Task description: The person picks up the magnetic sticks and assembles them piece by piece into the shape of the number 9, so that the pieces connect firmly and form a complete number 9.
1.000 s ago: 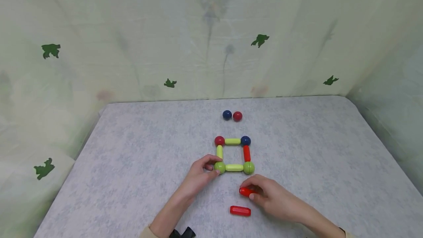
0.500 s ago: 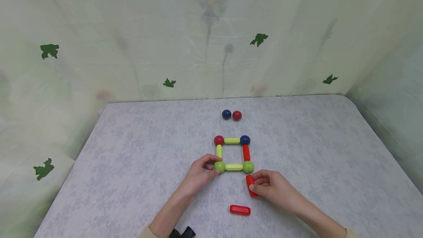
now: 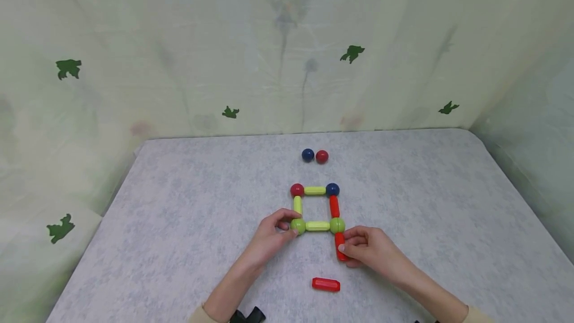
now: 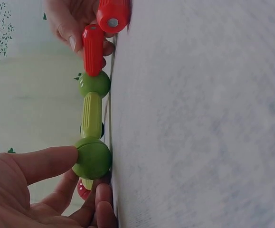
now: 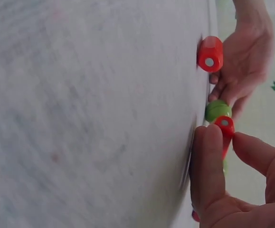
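A square of magnetic rods and balls lies on the table. Its near left corner is a green ball (image 3: 298, 226), which my left hand (image 3: 271, 238) pinches between thumb and fingers. Between thumb and fingers of my right hand (image 3: 376, 253) is a red magnetic rod (image 3: 340, 247), its far end touching the green ball (image 3: 337, 225) at the near right corner. Yellow-green rods (image 3: 317, 226) form three sides; a red rod (image 3: 334, 207) forms the right one. The far corners are a red ball (image 3: 297, 190) and a blue ball (image 3: 332, 190).
Another red rod (image 3: 326, 284) lies loose nearer the front, left of my right hand. Beyond the square sit a loose blue ball (image 3: 307, 155) and a loose red ball (image 3: 322, 157). A black object (image 3: 248, 316) shows at the bottom edge, beside the left forearm.
My right hand has turned the red rod from crosswise to lengthwise and moved it forward until it meets the near right green ball. The left hand stays on its ball.
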The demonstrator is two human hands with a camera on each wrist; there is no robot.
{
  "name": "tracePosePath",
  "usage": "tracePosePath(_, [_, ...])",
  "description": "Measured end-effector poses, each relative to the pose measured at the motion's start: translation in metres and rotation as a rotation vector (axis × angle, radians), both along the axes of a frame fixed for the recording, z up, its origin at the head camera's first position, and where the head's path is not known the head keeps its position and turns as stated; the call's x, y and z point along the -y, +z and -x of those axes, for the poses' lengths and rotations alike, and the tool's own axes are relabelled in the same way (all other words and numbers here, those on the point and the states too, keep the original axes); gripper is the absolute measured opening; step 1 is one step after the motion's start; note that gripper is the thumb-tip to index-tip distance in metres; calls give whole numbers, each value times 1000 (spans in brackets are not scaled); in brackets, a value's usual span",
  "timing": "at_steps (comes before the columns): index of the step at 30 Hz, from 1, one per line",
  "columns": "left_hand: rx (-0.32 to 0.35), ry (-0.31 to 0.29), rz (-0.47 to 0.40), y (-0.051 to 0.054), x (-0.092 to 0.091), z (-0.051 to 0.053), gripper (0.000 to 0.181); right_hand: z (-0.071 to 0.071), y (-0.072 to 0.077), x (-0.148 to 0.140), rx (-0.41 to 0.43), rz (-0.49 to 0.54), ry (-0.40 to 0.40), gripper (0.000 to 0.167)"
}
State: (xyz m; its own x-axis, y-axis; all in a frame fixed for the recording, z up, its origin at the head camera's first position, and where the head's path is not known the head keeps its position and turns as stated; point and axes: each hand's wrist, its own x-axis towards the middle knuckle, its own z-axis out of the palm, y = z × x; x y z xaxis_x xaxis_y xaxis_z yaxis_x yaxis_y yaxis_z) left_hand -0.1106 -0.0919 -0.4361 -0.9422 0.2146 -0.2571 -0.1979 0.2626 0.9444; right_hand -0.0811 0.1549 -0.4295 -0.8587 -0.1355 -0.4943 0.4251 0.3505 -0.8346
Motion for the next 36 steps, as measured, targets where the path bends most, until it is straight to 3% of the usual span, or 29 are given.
tracePosePath(5, [-4,0,-1,0,0,0,31,14,9,-12,-71,-47,43,34])
tracePosePath(9, [-5,7,-4,-1,0,0,32,37,18,-22,-183,-60,107,32])
tracePosePath(13, [0,4,-6,-1,1,0,32,63,18,-29,-320,-49,225,32])
tracePosePath(17, [5,-7,-12,0,1,0,32,90,13,-31,-479,-157,320,27])
tracePosePath(21, [8,-10,-20,2,1,-1,33,117,9,-31,-593,-277,338,25])
tracePosePath(29, [6,-10,-25,1,0,0,33,163,9,-25,-585,-234,292,30])
tracePosePath(36, [5,-4,-22,0,0,0,33,190,4,-14,-538,-206,348,40])
